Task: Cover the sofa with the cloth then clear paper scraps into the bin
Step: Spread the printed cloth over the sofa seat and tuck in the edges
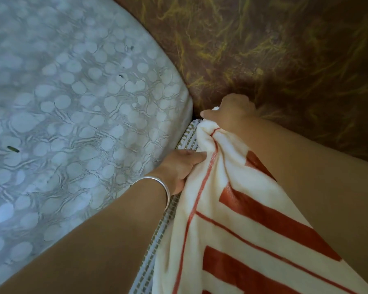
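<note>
Head view looks down on a cream cloth (242, 219) with red-orange stripes, bunched at its upper end and spreading wide toward the bottom edge of the picture. Both hands grip that bunched end. The right hand (232, 112) is at the very tip of the cloth, fingers curled shut around the fabric, thumb pointing left over the top of the fold. The left hand (181, 166) sits just below and to the left of the right one, its fingers closed on the cloth's left edge, thumb lying along the fabric. A silver bangle (157, 185) circles the left wrist.

Left of the cloth lies a pale blue-grey cushion (72, 102) with a pattern of round blobs and wrinkled lines; its rounded edge curves down toward the hands. Between this cushion and the cloth a strip of white fabric with rows of small dark dashes (157, 240) shows, running along the cloth's left side. Above and to the right of the cloth is a dark brown surface with yellow streaks (274, 49), which the right hand presses close against; whether it touches is unclear. Both bare forearms reach in from the bottom corners, one on each side of the cloth.
</note>
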A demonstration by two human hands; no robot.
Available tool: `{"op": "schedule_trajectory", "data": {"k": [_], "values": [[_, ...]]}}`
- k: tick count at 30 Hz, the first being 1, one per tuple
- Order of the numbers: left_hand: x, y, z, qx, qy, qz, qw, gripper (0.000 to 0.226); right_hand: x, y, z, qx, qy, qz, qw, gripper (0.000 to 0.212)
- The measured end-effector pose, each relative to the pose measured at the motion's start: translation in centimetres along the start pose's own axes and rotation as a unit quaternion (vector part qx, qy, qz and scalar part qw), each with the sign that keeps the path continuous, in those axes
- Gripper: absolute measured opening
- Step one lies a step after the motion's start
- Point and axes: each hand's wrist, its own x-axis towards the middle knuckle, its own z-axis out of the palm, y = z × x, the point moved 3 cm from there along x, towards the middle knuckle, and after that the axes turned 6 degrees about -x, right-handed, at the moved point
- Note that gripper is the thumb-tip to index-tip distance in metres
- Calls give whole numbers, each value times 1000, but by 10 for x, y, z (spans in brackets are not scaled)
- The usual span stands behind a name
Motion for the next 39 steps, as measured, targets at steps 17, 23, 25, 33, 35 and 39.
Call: {"op": "schedule_trajectory", "data": {"k": [17,23,25,33,35,39], "values": [[-6,27,-17,505,232,380,740,25,-25,-13,35,-40,202,-100,974,33],[-4,21,-25,561,184,393,705,29,-5,-24,19,-124,121,-72,982,40],[-4,21,-26,555,184,416,697,26,2,-32,14,-67,49,-83,993,34],[9,18,-24,644,198,472,569,24,-13,-34,36,-166,200,-212,942,48],[9,19,-19,647,203,442,588,26,-32,-34,43,-196,232,-214,928,43],[9,18,-18,655,168,390,625,34,-41,-15,73,-181,85,-200,959,47]]}}
